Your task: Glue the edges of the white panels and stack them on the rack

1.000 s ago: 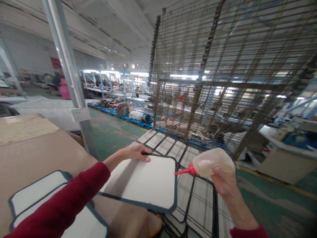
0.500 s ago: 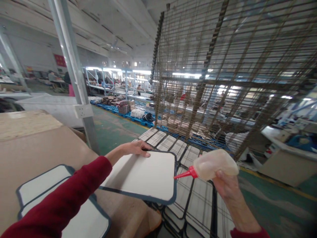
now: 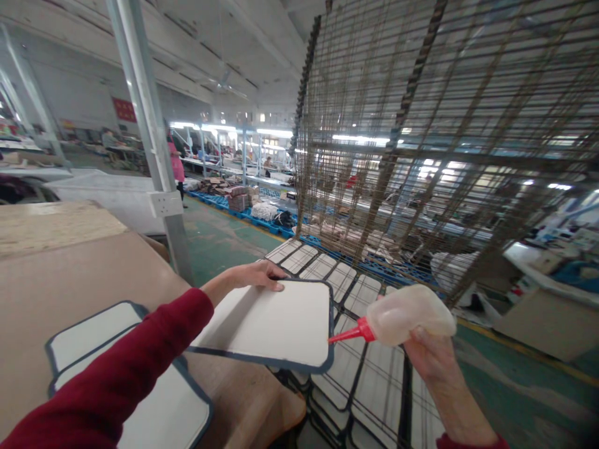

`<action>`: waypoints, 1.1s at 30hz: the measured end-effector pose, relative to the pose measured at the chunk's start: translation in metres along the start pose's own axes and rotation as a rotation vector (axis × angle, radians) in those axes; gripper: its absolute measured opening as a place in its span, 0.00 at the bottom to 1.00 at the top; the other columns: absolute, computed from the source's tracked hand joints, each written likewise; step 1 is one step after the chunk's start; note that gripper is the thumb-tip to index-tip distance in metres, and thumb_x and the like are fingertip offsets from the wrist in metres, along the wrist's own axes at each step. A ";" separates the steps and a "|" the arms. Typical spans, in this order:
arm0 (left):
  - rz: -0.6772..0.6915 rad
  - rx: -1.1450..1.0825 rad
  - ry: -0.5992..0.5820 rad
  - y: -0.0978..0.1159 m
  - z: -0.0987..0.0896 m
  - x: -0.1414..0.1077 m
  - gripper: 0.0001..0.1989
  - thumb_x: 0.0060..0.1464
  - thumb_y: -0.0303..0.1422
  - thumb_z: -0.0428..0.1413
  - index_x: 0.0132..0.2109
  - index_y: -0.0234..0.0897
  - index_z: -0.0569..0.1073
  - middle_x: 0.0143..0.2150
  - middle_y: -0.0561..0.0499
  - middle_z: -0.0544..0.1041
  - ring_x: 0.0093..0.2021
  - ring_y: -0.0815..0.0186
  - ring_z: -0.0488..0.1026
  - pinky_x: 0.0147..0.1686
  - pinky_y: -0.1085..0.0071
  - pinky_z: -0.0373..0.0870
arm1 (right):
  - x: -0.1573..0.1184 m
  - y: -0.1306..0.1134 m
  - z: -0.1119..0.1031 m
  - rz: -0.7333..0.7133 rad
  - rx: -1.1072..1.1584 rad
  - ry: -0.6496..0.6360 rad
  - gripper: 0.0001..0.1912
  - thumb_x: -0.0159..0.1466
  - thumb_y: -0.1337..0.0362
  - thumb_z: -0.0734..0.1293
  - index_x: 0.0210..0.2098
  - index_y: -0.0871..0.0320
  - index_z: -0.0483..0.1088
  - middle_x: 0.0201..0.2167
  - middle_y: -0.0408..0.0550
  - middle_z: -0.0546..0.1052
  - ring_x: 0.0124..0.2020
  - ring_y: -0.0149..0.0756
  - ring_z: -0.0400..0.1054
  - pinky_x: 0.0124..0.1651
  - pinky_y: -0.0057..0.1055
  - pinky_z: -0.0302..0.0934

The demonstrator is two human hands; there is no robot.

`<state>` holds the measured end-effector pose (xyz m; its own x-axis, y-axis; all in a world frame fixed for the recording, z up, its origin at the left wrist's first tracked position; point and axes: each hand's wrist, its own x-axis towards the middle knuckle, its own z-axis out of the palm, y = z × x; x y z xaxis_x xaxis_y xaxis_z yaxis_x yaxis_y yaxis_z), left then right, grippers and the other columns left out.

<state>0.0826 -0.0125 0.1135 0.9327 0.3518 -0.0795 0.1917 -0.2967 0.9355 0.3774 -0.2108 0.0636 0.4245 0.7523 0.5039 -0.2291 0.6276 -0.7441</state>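
Down it comes: since the earlier frames the red nozzle (image 3: 353, 332) has slid along the right edge of the held panel (image 3: 281, 324), closer to the near corner now. Over on the left, two more dark-edged white panels (image 3: 163, 399) overlap on the brown tabletop (image 3: 56, 268), partly covered by the red sleeve (image 3: 140, 362). Next comes the left hand (image 3: 264, 274), clamped on the held panel's far edge, thumb on the white face (the other fingers are mostly hidden). That panel lies flat, its right end reaching over the panels on the wire rack (image 3: 388, 165). And here's the nozzle tip at the dark border; whether it touches, I can't tell. Behind it, the cloudy bottle (image 3: 412, 315) tilts nearly sideways, the right hand (image 3: 430, 355) wrapped around it, fingers closed on its sides.
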 end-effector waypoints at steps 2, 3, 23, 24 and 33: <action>-0.002 -0.001 0.009 0.000 0.000 -0.001 0.20 0.49 0.41 0.61 0.46 0.33 0.77 0.37 0.48 0.79 0.33 0.64 0.74 0.32 0.75 0.69 | 0.000 0.000 0.001 0.004 -0.010 0.009 0.25 0.44 0.58 0.77 0.42 0.50 0.74 0.25 0.47 0.78 0.29 0.45 0.74 0.42 0.47 0.69; -0.005 -0.005 0.017 -0.001 -0.001 -0.002 0.20 0.49 0.41 0.61 0.46 0.33 0.77 0.37 0.48 0.79 0.33 0.64 0.74 0.33 0.75 0.70 | -0.001 0.000 0.001 0.004 -0.015 0.015 0.25 0.44 0.58 0.78 0.42 0.50 0.74 0.25 0.47 0.78 0.28 0.45 0.74 0.42 0.49 0.69; -0.072 -0.147 0.218 -0.021 -0.002 -0.012 0.19 0.45 0.41 0.63 0.42 0.31 0.78 0.35 0.46 0.80 0.29 0.63 0.75 0.30 0.72 0.70 | -0.010 0.015 -0.005 -0.056 -0.047 0.264 0.28 0.41 0.62 0.78 0.42 0.55 0.72 0.32 0.47 0.77 0.35 0.41 0.72 0.38 0.36 0.70; -0.074 -0.170 0.233 -0.023 -0.001 -0.013 0.20 0.45 0.41 0.63 0.42 0.31 0.78 0.35 0.45 0.80 0.29 0.63 0.75 0.29 0.73 0.70 | -0.011 0.016 -0.004 -0.069 -0.045 0.301 0.29 0.40 0.63 0.78 0.42 0.55 0.72 0.32 0.46 0.76 0.35 0.40 0.72 0.37 0.35 0.70; -0.120 -0.375 0.376 -0.045 0.006 -0.011 0.21 0.39 0.39 0.66 0.40 0.30 0.78 0.33 0.44 0.80 0.28 0.63 0.76 0.27 0.74 0.70 | -0.014 0.024 0.007 -0.184 -0.068 0.413 0.30 0.39 0.63 0.79 0.41 0.57 0.71 0.33 0.44 0.75 0.34 0.35 0.70 0.39 0.30 0.69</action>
<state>0.0653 -0.0079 0.0703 0.7244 0.6771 -0.1295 0.1044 0.0780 0.9915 0.3600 -0.2049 0.0413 0.7699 0.4778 0.4230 -0.0652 0.7184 -0.6926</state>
